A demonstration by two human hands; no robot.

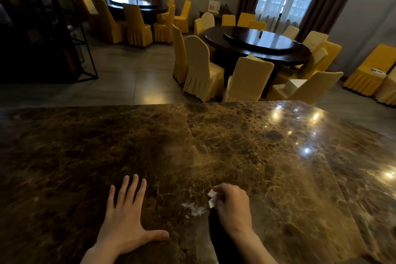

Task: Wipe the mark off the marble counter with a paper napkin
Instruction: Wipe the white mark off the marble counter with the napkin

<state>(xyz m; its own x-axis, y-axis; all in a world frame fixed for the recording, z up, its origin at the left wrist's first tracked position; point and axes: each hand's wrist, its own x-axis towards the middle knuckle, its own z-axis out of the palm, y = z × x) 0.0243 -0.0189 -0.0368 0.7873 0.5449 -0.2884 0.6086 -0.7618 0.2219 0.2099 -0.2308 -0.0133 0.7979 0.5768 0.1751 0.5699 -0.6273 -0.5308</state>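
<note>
A brown marble counter (pixel 235 146) fills the lower half of the head view. A whitish smeared mark (pixel 194 209) lies on it near the front edge. My right hand (pixel 232 206) is shut on a crumpled white paper napkin (pixel 212 198), which pokes out at the fingertips just right of the mark. My left hand (pixel 126 214) rests flat on the counter to the left of the mark, fingers spread, holding nothing.
Beyond the counter's far edge are round dark dining tables (pixel 259 47) ringed by yellow-covered chairs (pixel 201 70). A dark metal shelf frame (pixel 70 38) stands at the left. Ceiling lights glare off the counter at the right.
</note>
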